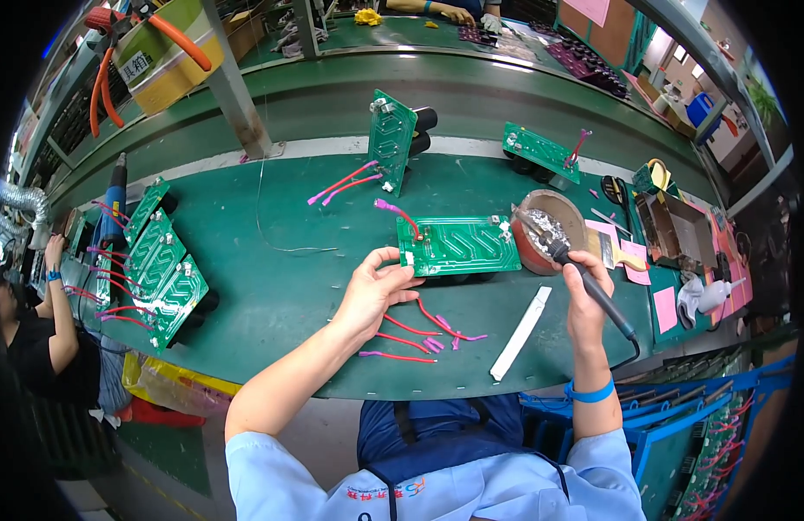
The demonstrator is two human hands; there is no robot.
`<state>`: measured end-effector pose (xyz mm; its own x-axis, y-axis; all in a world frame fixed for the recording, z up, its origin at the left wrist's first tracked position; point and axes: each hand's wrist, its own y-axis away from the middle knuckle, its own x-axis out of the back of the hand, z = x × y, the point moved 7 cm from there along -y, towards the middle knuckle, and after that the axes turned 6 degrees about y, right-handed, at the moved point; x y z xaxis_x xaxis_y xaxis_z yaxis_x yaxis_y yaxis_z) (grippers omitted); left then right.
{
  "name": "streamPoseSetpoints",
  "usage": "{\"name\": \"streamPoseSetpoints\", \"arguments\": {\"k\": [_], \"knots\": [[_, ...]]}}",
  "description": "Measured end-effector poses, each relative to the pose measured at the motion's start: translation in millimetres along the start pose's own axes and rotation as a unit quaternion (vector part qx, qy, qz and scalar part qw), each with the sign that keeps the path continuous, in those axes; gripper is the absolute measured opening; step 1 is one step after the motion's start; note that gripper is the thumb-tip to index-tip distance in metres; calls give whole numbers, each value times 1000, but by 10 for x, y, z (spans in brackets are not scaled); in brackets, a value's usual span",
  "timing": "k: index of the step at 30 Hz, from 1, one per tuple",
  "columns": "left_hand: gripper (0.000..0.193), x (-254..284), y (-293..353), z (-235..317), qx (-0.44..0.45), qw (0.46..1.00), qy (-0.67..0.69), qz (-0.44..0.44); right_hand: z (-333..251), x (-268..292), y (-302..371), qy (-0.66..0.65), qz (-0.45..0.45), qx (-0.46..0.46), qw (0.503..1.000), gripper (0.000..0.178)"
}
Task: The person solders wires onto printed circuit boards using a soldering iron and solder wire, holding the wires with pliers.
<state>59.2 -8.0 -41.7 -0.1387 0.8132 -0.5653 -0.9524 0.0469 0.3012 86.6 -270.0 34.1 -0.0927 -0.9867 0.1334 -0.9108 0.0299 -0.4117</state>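
My left hand point(378, 291) pinches the left end of a green circuit board point(471, 246), holding it a little above the green bench. A red wire with a purple sleeved end point(400, 214) rises from that board's left part. In my right hand point(586, 300) is a soldering iron point(597, 291), its cable trailing right and its tip over a round reddish bowl point(541, 253) of silvery bits, beside the board's right end. Between my forearms lie several loose red wires point(406, 346) with purple ends. A white strip point(521, 334) rests to their right.
Another circuit board point(391, 143) stands on edge behind; one more point(541, 154) lies far right. Several wired boards point(163, 273) cluster left, near a blue-handled tool point(117, 195). A brush point(610, 252), pink papers and a cardboard box point(675, 227) occupy the right. Orange-handled pliers point(107, 87) hang upper left.
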Motion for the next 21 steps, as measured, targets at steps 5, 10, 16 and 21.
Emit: {"name": "streamPoseSetpoints", "arguments": {"k": [5, 10, 16, 21], "knots": [[29, -24, 2, 22, -3, 1000, -6, 1, 27, 13, 7, 14, -19, 6, 1000, 18], [28, -41, -1, 34, -4, 1000, -6, 1, -11, -60, 7, -21, -18, -8, 1000, 17], [26, -67, -10, 41, -7, 1000, -21, -1, -62, -285, 8, -36, -49, -7, 998, 15], [23, -69, -26, 27, -11, 1000, -21, -8, -105, -379, 9, -43, -58, 8, 997, 15]]}}
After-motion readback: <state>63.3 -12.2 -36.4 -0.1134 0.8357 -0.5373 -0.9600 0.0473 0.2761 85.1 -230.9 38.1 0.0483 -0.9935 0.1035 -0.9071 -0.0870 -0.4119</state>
